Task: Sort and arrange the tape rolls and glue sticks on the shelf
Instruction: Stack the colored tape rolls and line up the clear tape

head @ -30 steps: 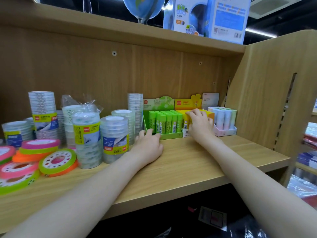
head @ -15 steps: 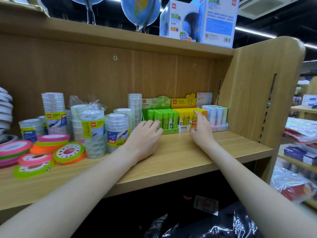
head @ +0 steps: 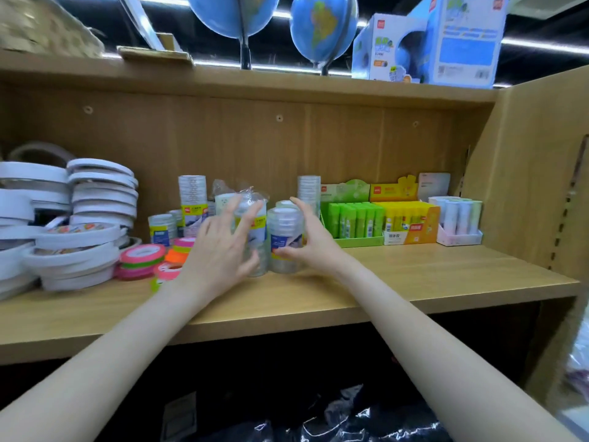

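Stacks of clear tape rolls stand mid-shelf. My left hand [head: 223, 247], fingers spread and straight, is in front of the tall stack with a yellow label [head: 256, 224]. My right hand [head: 310, 242] is open beside the shorter stack with a blue label [head: 285, 240], thumb near its front, fingers at its right side. Whether they touch is blurred. Right of them stand the green glue stick box [head: 355, 220], the yellow glue stick box [head: 409, 223] and a small pink tray of pale glue sticks [head: 457, 218]. Neon pink, green and orange tape rolls [head: 143, 258] lie left of my left hand.
White double-sided tape rolls [head: 83, 231] are piled at the far left of the wooden shelf [head: 414, 275]. More clear tape stacks [head: 192, 197] stand at the back. Globes [head: 322, 27] and blue boxes [head: 446, 43] sit on the upper shelf. A wooden side panel [head: 541, 186] closes the right end.
Both hands have left the glue stick boxes and moved left to the clear tape stacks. The view has swung left, and the white tape pile now shows.
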